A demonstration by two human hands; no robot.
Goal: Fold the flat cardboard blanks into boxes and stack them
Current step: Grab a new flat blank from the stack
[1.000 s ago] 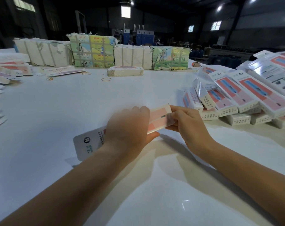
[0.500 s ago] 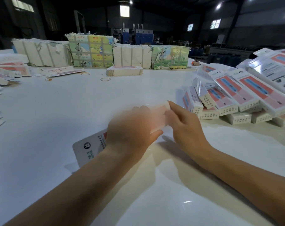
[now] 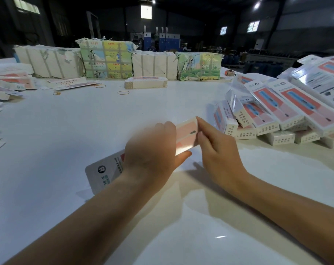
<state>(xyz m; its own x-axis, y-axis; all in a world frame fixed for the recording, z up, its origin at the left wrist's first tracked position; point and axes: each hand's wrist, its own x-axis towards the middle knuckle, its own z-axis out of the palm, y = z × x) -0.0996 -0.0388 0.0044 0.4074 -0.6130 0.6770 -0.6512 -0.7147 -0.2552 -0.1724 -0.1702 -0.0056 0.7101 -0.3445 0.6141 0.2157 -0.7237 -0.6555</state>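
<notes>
Box [image 3: 105, 172] lying slantwise on the white table [image 3: 66, 131], its middle hiding under the left hand [image 3: 152, 148], which is blurring; fingers curling over it, thumb underneath, gripping. Right of that, the right hand [image 3: 217, 150] is pinching the box's far end. Further right, a pile of finished boxes [image 3: 277, 115] is sprawling, cut off at the frame edge.

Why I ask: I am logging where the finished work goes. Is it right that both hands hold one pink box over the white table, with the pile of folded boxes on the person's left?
Not quite: the head view shows the pile of folded boxes on the person's right. The rest holds: the left hand and right hand hold one pink box over the white table.
</notes>
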